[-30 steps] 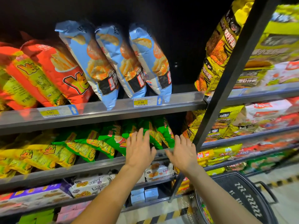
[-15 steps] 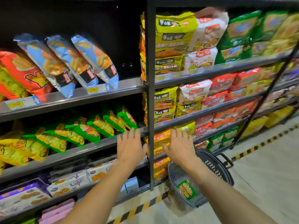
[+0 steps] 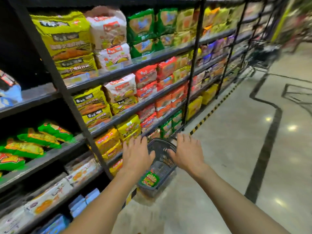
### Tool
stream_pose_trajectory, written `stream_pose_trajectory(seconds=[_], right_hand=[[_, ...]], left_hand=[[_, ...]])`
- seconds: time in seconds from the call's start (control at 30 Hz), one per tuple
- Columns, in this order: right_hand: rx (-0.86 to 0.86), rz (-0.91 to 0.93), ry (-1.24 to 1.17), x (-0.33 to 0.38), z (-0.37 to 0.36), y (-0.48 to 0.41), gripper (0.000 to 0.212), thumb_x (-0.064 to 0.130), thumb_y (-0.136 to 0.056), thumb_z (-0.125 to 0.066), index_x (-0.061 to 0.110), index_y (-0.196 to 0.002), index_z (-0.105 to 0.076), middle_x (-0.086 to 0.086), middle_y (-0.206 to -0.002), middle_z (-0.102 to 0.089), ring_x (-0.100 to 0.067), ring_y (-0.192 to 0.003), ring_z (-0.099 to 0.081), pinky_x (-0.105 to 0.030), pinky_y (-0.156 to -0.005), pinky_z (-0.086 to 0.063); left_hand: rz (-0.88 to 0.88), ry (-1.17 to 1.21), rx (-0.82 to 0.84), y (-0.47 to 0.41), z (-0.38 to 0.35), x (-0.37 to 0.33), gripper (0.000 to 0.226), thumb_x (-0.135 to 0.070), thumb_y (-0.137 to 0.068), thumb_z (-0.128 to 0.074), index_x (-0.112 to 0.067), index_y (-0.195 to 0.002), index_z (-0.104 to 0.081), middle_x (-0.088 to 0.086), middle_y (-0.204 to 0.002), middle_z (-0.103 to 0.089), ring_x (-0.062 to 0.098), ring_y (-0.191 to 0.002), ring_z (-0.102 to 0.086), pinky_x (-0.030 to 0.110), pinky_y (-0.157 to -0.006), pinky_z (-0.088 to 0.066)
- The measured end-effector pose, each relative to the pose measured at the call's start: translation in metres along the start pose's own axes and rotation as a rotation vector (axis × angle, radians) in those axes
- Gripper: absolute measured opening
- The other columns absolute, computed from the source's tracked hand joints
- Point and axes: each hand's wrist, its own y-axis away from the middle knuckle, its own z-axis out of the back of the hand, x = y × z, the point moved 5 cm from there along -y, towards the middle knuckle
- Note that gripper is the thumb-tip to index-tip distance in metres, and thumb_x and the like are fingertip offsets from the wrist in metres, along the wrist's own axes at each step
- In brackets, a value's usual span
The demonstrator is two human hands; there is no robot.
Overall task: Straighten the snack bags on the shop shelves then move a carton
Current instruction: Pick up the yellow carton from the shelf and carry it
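Overhead, left hand (image 3: 136, 155) and right hand (image 3: 186, 153) empty

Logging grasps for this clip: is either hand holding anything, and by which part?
Nothing is held. The left hand and right hand hover open, fingers spread, over the basket.

Head view, looking down along shelves (image 3: 118, 76), angled right, floor (image 3: 236, 149) near

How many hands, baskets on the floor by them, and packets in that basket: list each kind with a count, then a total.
Hands: 2, left hand and right hand
Floor basket: 1
Packets showing in it: 1, a green packet
Total: 4
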Motion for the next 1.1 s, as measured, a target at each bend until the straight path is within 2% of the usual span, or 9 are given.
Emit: stream_pose_trajectory(seconds=[0.13, 0.23, 0.37, 0.57, 0.83, 0.97, 1.1], right_hand=[[-0.015, -0.094, 0.002, -0.061, 0.009, 0.003, 0.073, 0.064, -0.097, -0.049, 0.015, -0.15, -0.037, -0.01, -0.145, -0.049, -0.034, -0.135, -0.047, -0.049, -0.108, -0.039], [0.008, -0.151, -0.002, -0.102, 0.01, -0.003, 0.074, 0.063, -0.099, -0.046, 0.014, -0.153, -0.033, -0.01, -0.152, -0.044, -0.036, -0.138, -0.042, -0.051, -0.112, -0.035], [0.021, -0.214, 0.006, -0.154, 0.009, -0.027, 0.073, 0.061, -0.1, -0.045, 0.012, -0.153, -0.032, -0.01, -0.153, -0.043, -0.037, -0.138, -0.041, -0.053, -0.112, -0.035], [0.03, -0.304, 0.015, -0.238, 0.012, -0.083, 0.073, 0.06, -0.101, -0.045, 0.013, -0.155, -0.03, -0.011, -0.156, -0.04, -0.038, -0.142, -0.039, -0.054, -0.117, -0.031], [0.03, -0.406, 0.035, -0.345, 0.029, -0.171, 0.071, 0.06, -0.102, -0.045, 0.013, -0.154, -0.03, -0.01, -0.154, -0.042, -0.037, -0.141, -0.04, -0.054, -0.116, -0.033], [0.046, -0.444, 0.026, -0.395, 0.028, -0.207, 0.073, 0.06, -0.102, -0.044, 0.013, -0.156, -0.027, -0.01, -0.158, -0.039, -0.038, -0.145, -0.036, -0.054, -0.118, -0.03], [0.059, -0.456, 0.011, -0.452, 0.023, -0.244, 0.073, 0.06, -0.102, -0.045, 0.014, -0.156, -0.028, -0.01, -0.156, -0.04, -0.038, -0.144, -0.037, -0.055, -0.118, -0.03]], left_hand=[[-0.103, 0.015, -0.016, -0.022, 0.001, -0.058, 0.074, -0.061, -0.101, -0.045, -0.018, -0.16, -0.033, 0.002, -0.163, -0.041, 0.028, -0.15, -0.035, 0.048, -0.123, -0.028], [-0.157, 0.021, 0.0, -0.043, -0.004, -0.099, 0.073, -0.06, -0.102, -0.044, -0.019, -0.161, -0.031, 0.003, -0.166, -0.037, 0.028, -0.154, -0.031, 0.049, -0.126, -0.024], [-0.25, 0.034, 0.001, -0.08, -0.011, -0.156, 0.07, -0.058, -0.103, -0.044, -0.018, -0.16, -0.034, 0.003, -0.163, -0.04, 0.028, -0.15, -0.034, 0.048, -0.124, -0.025], [-0.347, 0.085, 0.037, -0.16, -0.025, -0.245, 0.064, -0.058, -0.102, -0.043, -0.019, -0.153, -0.04, 0.002, -0.156, -0.046, 0.027, -0.146, -0.038, 0.046, -0.121, -0.028], [-0.43, 0.105, 0.075, -0.272, -0.026, -0.357, 0.07, -0.057, -0.103, -0.042, -0.018, -0.16, -0.034, 0.004, -0.162, -0.041, 0.029, -0.148, -0.036, 0.05, -0.123, -0.027], [-0.474, 0.089, 0.065, -0.312, -0.03, -0.409, 0.066, -0.057, -0.102, -0.044, -0.018, -0.154, -0.038, 0.004, -0.154, -0.047, 0.03, -0.143, -0.04, 0.046, -0.117, -0.03], [-0.493, 0.074, 0.078, -0.352, -0.037, -0.466, 0.068, -0.058, -0.102, -0.043, -0.019, -0.157, -0.035, 0.002, -0.155, -0.045, 0.028, -0.145, -0.038, 0.045, -0.116, -0.029]])
